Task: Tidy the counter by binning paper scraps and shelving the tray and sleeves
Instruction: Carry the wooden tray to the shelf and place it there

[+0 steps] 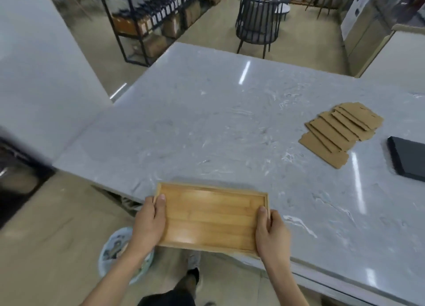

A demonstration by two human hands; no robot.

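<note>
Left hand and right hand are gripping the short ends of the wooden tray, fingers clenched on its rims, over the counter edge; brown sleeves are lying fanned well apart.

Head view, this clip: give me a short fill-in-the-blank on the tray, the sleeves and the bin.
1. The bamboo tray is gripped at its short ends by ____ hands.
2. The tray holds ____.
3. The brown paper sleeves lie fanned on the marble counter, to the ____ of the tray.
4. The waste bin stands on the ____.

Missing words: both; nothing; right; floor
</note>
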